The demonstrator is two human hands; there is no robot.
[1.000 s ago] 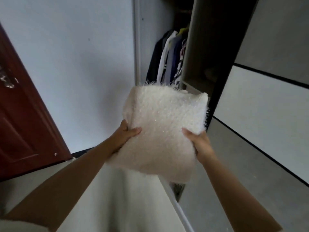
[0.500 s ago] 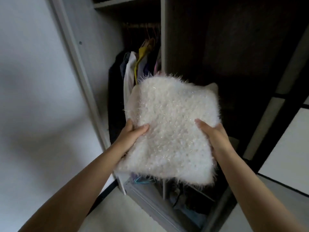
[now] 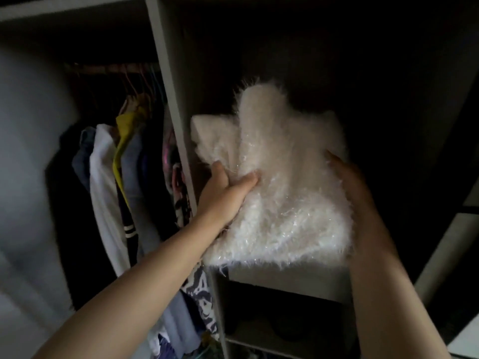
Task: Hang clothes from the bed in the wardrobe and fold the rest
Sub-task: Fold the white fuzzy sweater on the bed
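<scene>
Folded white fuzzy sweater point(image 3: 280, 182) lying on a wardrobe shelf point(image 3: 290, 281), its near edge overhanging the shelf's front edge. Left hand point(image 3: 223, 195) grips the sweater's left side, thumb on top (fingers hidden beneath). Right hand point(image 3: 355, 193) clasps its right side. Hanging clothes point(image 3: 116, 177) fill the compartment beyond the vertical divider point(image 3: 176, 130), left of the shelf.
</scene>
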